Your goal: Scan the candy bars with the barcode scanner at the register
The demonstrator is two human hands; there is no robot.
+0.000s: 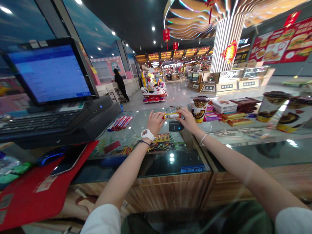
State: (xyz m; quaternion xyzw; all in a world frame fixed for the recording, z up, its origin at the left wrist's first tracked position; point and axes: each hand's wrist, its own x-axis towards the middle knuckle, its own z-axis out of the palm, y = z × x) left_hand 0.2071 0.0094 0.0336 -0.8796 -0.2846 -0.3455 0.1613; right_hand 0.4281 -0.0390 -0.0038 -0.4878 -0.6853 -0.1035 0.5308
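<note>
A yellow and red candy roll [171, 116] with a barcode on its side is held level above the glass counter. My left hand [155, 123], wearing a white watch on its wrist, pinches the left end. The right end is between the fingers of my right hand [188, 121]. Just below the roll sits a small black device [175, 126] with a blue light. Several red and white candy packs [123, 122] lie on the glass left of my left hand. A lidded cup [201, 109] stands just beyond my right hand.
At the left are a monitor [51, 70], a keyboard [36, 118], and a phone [69, 160] on a red mat [31, 198]. Boxes, bars and two more cups [272, 107] line the counter's right side. A person in black [120, 84] stands far off.
</note>
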